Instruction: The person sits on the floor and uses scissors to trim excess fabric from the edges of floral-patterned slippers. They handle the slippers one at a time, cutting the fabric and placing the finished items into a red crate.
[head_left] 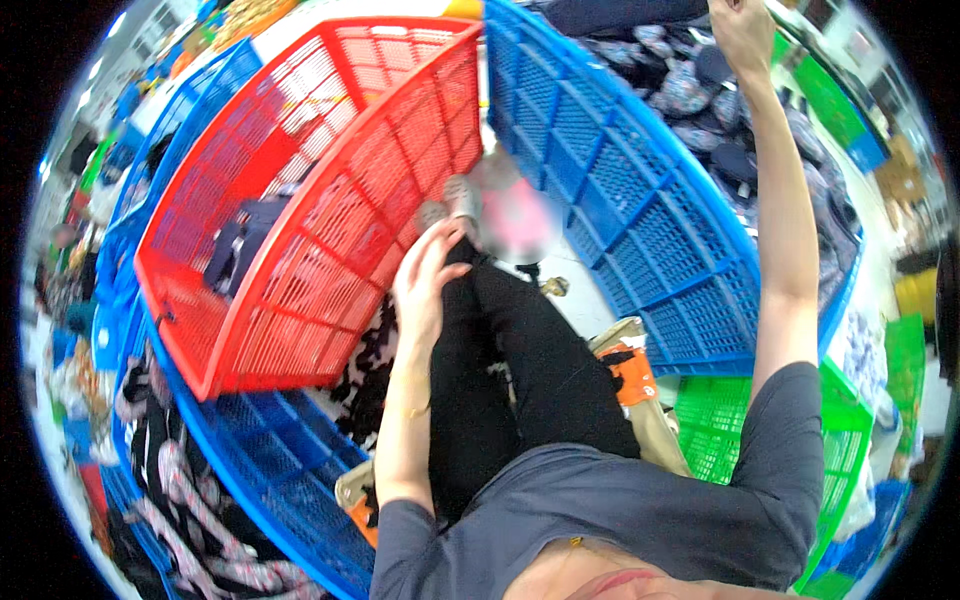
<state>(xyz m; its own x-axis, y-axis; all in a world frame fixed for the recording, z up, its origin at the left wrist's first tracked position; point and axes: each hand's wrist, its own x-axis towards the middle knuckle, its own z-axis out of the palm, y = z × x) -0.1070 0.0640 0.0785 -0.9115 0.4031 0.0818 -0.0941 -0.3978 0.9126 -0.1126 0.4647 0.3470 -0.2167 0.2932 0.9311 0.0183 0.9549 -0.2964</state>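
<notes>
My left hand [425, 275] hangs in front of the red basket with its fingers apart, holding nothing. It is above my black trousers [545, 350], close to my shoes [461, 196]. My right arm reaches far out over the right-hand blue basket [640, 200], which is heaped with dark and patterned fabric pieces [690, 90]. At the top edge of the picture my right hand [742, 40] has its fingers curled together. What they hold, if anything, is cut off by the edge. A dark navy cloth [625, 15] lies beside that hand.
On the left, the red basket [350, 240] holds some dark cloth pieces [245, 240]. Below it a blue basket [270, 440] stands beside black and patterned strips [190, 490]. A green basket [840, 430] is at my right. A blurred pink patch [515, 215] shows between the baskets.
</notes>
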